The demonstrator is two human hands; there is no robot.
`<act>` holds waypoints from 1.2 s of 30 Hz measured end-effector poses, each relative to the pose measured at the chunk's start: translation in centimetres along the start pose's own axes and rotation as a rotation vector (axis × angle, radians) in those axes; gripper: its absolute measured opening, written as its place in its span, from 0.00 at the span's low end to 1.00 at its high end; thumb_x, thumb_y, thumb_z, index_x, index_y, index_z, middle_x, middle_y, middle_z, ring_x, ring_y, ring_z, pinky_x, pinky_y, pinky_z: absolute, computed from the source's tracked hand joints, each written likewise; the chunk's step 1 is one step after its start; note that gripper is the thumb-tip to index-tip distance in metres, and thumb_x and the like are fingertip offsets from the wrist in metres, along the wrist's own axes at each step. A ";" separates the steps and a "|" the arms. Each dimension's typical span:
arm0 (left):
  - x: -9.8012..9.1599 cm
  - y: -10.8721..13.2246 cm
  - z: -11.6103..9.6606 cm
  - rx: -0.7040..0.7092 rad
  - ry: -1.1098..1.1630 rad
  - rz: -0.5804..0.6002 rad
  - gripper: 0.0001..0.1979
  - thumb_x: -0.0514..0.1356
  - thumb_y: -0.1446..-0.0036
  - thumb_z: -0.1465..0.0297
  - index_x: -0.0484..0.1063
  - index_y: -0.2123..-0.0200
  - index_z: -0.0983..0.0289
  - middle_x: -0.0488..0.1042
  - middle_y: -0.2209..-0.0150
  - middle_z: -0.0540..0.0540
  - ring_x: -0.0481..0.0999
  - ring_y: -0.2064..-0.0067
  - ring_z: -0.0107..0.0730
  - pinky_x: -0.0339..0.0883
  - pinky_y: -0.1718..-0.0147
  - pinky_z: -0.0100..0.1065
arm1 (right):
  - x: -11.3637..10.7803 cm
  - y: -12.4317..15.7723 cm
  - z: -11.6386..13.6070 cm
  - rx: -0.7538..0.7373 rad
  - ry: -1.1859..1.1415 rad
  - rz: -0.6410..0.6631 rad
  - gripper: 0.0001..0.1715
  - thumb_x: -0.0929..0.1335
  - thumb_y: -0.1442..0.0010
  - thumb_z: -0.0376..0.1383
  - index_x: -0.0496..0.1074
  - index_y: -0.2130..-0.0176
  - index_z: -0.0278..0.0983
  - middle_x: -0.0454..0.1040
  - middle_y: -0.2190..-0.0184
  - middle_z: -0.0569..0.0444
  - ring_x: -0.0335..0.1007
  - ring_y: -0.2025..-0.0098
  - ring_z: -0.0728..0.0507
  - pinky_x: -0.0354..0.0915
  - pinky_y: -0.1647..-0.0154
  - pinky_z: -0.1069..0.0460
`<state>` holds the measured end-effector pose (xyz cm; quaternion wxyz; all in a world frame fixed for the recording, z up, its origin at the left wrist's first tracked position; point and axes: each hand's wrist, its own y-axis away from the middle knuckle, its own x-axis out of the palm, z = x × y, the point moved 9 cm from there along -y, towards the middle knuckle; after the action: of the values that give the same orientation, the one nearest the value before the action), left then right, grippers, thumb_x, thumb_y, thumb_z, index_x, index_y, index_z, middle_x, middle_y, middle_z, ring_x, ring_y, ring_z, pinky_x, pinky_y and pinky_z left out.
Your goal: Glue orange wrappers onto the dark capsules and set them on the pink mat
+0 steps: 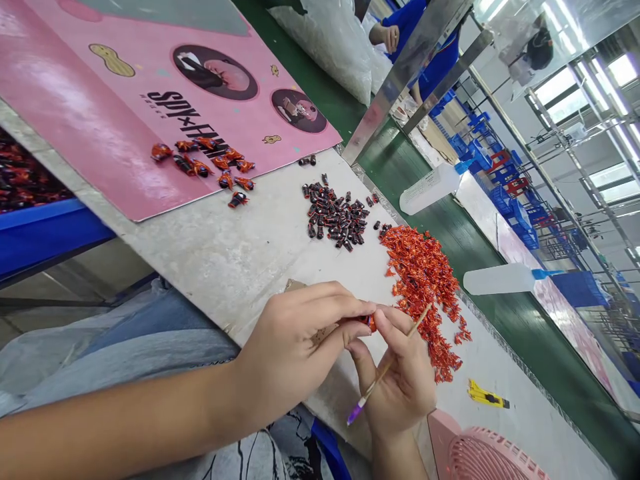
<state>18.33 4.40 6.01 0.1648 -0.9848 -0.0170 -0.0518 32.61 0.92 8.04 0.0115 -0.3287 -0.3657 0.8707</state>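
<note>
Red wrapped pieces [25, 177] fill a blue bin [45, 230]; hands [300, 353] [400, 380] grip one orange piece [369, 324].

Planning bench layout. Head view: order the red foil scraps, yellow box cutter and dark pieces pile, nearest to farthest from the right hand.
1. Red foil scraps, just beyond the right hand.
2. Yellow box cutter, off to the hand's outer side.
3. Dark pieces pile, farther up the bench.

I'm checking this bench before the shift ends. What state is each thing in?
Left hand: pinching a small orange-wrapped piece
Right hand: gripping a thin stick, purple end down
Orange foil heap: loose, spread
Dark pieces: scattered, bare
Wrapped pieces: lying on pink board
White bottle: on its side
Yellow utility knife: lying flat
</note>
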 end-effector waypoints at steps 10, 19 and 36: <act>0.7 0.3 0.8 -0.089 0.128 -0.002 0.09 0.65 0.46 0.76 0.84 0.65 0.59 0.81 0.71 0.54 0.80 0.70 0.32 0.75 0.72 0.27 | -0.4 -0.4 1.1 -0.055 0.160 -0.032 0.26 0.72 0.38 0.30 0.71 0.42 0.46 0.82 0.61 0.50 0.80 0.61 0.42 0.78 0.66 0.48; 0.9 0.5 1.6 -0.169 0.141 0.037 0.06 0.64 0.46 0.76 0.81 0.66 0.63 0.81 0.69 0.54 0.81 0.69 0.32 0.78 0.69 0.28 | -0.1 -0.4 0.9 -0.052 0.136 -0.019 0.17 0.71 0.38 0.30 0.74 0.48 0.40 0.81 0.64 0.50 0.79 0.63 0.44 0.77 0.66 0.49; 1.2 1.3 -1.8 0.392 -0.151 0.141 0.09 0.58 0.39 0.84 0.73 0.60 0.66 0.79 0.67 0.55 0.80 0.64 0.27 0.75 0.63 0.23 | 0.3 -0.3 1.6 -0.100 0.074 -0.046 0.08 0.66 0.34 0.27 0.73 0.55 0.34 0.73 0.71 0.52 0.71 0.69 0.47 0.69 0.73 0.52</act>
<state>19.37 2.58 7.40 0.3547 -0.9337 0.0298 0.0381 31.41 0.21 8.89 0.0285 -0.3526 -0.4156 0.8380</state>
